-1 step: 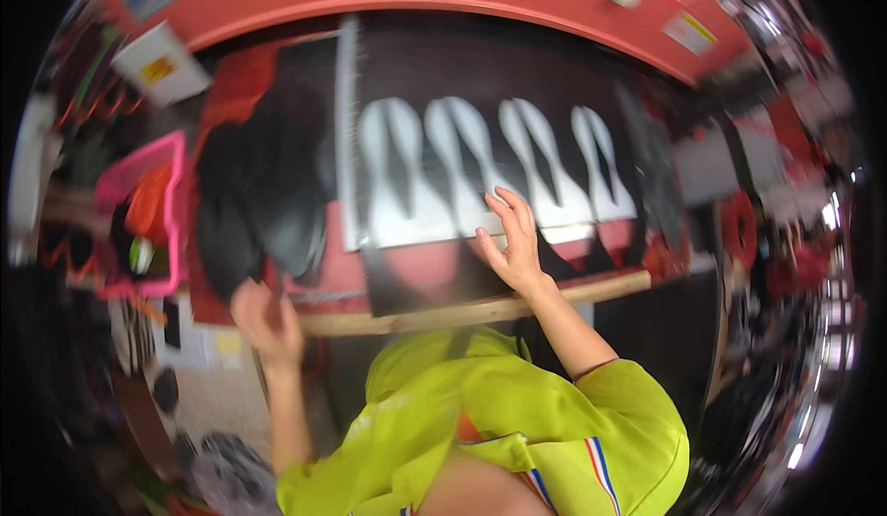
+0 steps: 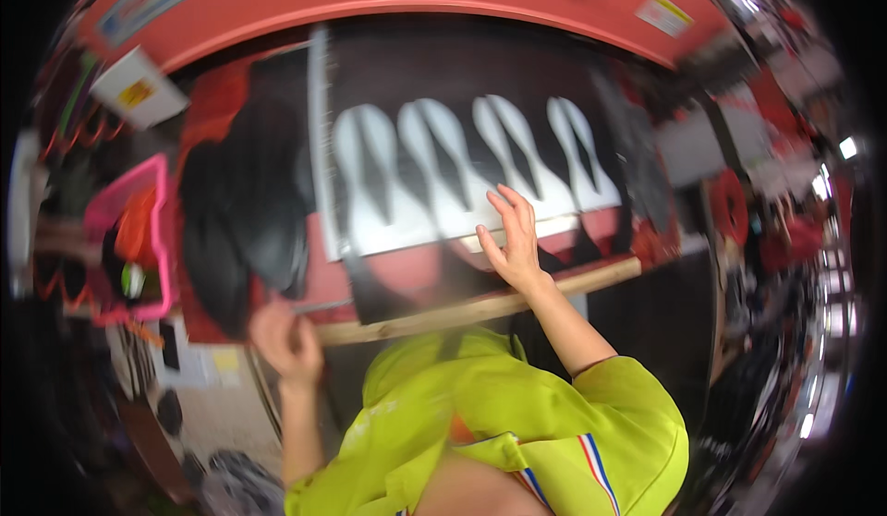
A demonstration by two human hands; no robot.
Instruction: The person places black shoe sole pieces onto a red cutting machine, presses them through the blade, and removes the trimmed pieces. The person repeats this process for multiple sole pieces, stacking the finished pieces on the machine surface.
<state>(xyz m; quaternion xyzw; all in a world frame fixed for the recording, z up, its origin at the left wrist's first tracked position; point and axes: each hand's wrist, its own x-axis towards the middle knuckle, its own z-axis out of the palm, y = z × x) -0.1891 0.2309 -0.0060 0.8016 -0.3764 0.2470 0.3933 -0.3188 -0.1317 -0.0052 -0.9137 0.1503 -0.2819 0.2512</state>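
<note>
At the far left a pink plastic basket (image 2: 159, 204) is sitting on the tabletop (image 2: 325, 281), beside a heap of black leather pieces (image 2: 242, 211). The left hand (image 2: 285, 340) is curling closed around a thin grey tool (image 2: 319, 307) at the tabletop's wooden front edge. Further right, the right hand (image 2: 510, 237) is lying open, fingers spread, pressing flat on the white cutting pattern sheet (image 2: 462, 179) with long pointed black cut-outs, which is resting on dark material.

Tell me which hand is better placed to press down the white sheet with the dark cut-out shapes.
The right. The right hand is spread, fingers already on the lower edge of the white sheet with dark cut-out shapes. The left hand is off the sheet, curled at the wooden table edge below the stack of black pieces.
</note>
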